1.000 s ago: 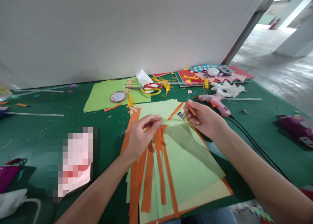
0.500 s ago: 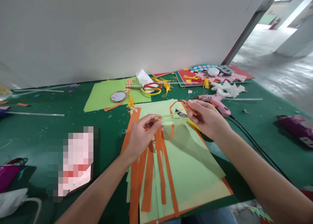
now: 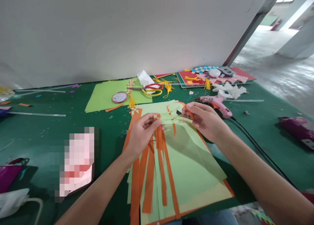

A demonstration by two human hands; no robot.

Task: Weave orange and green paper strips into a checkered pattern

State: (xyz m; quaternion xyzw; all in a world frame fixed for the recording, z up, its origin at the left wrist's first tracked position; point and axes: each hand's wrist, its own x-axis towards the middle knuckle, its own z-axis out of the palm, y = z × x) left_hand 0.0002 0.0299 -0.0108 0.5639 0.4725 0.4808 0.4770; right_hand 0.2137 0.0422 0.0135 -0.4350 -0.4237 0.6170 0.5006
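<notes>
Orange and pale green paper strips [image 3: 169, 119] are woven together between my hands. My left hand [image 3: 142, 133] pinches the woven end between thumb and fingers. Curling round at the right, an orange strip [image 3: 188, 111] is pinched in my right hand [image 3: 206, 120]. Below both hands lie pale green sheets [image 3: 193, 166], with several long orange strips [image 3: 148, 185] fanned over their left part. A small woven orange-and-white piece [image 3: 134, 111] rests at the top left of the sheets. What my right fingertips cover is partly hidden.
Scissors [image 3: 150, 89], a round tin [image 3: 119, 97] and a yellow tassel [image 3: 131, 101] lie on or beside a green sheet [image 3: 103, 95]. A pink glue gun [image 3: 218, 104] with a black cord is at the right, a phone [image 3: 78, 169] at the left, crumpled tissue [image 3: 229, 90] behind.
My right hand has shifted slightly left and down, and the orange strip it holds has changed its curve. The green strips between my hands look looser. My left hand has barely moved.
</notes>
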